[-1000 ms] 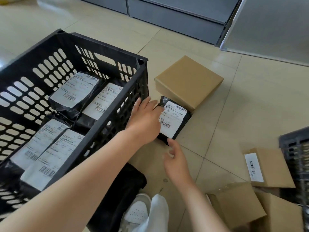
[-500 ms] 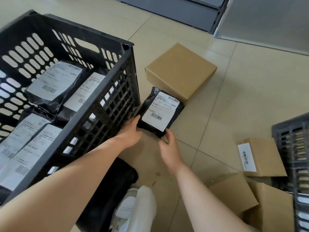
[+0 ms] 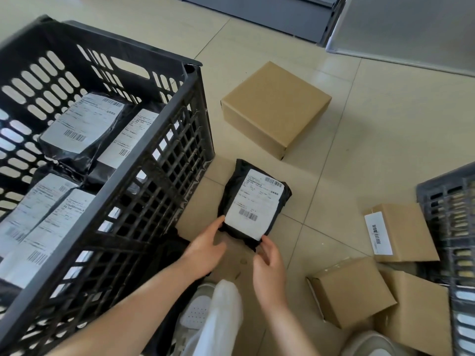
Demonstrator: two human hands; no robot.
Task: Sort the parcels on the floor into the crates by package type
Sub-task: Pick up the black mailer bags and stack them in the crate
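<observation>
A black poly-bag parcel with a white label is held between both hands, just above the tiled floor and to the right of the big black crate. My left hand pinches its near-left corner. My right hand grips its near-right corner. Inside the black crate lie several black poly-bag parcels with white labels. A large brown cardboard box sits on the floor beyond the held parcel.
A grey crate stands at the right edge. Three smaller cardboard boxes lie on the floor next to it, one with a barcode label. My white shoe and light trouser leg show below. Grey cabinets line the far wall.
The black parcel was leaning by the large box with my hands reaching to it; both hands now hold its near corners and have drawn it toward me.
</observation>
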